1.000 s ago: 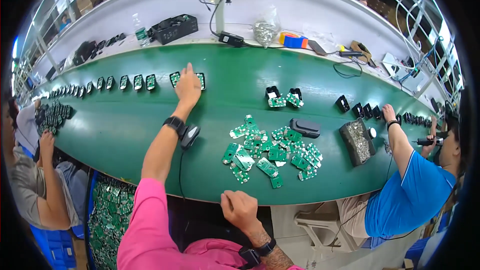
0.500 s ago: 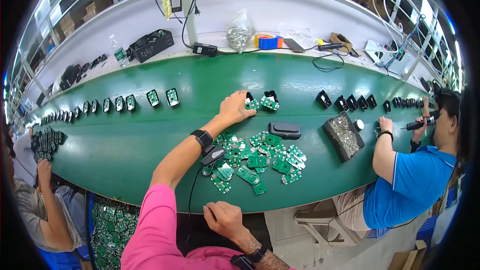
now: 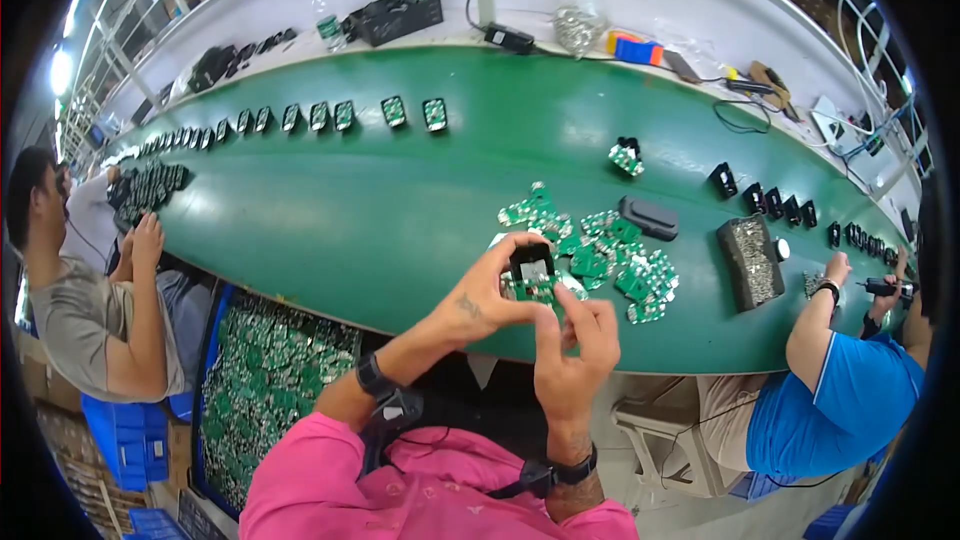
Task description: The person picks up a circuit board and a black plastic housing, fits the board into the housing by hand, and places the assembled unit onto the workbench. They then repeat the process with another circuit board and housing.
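Observation:
Close in front of me, a small black plastic housing (image 3: 531,256) is held in my left hand (image 3: 482,298), its fingers and thumb around the sides. A green circuit board (image 3: 534,289) sits at the near end of the housing, tilted partly out of it. My right hand (image 3: 577,352) pinches the board's right edge between thumb and fingers. Beyond both hands lies a loose pile of green circuit boards (image 3: 592,262). Another black housing with a board on it (image 3: 627,157) stands farther back on the green table (image 3: 330,210).
A dark closed case (image 3: 648,218) lies beside the pile. Right of it stand a dark tray of small metal parts (image 3: 752,262) and a row of black housings (image 3: 774,202). Board-filled housings (image 3: 319,116) line the far left. Co-workers sit on both sides; a bin of boards (image 3: 270,390) is lower left.
My left hand has brought one housing with its board from the back of the table to my chest. The right hand has risen to meet it. The view has shifted left.

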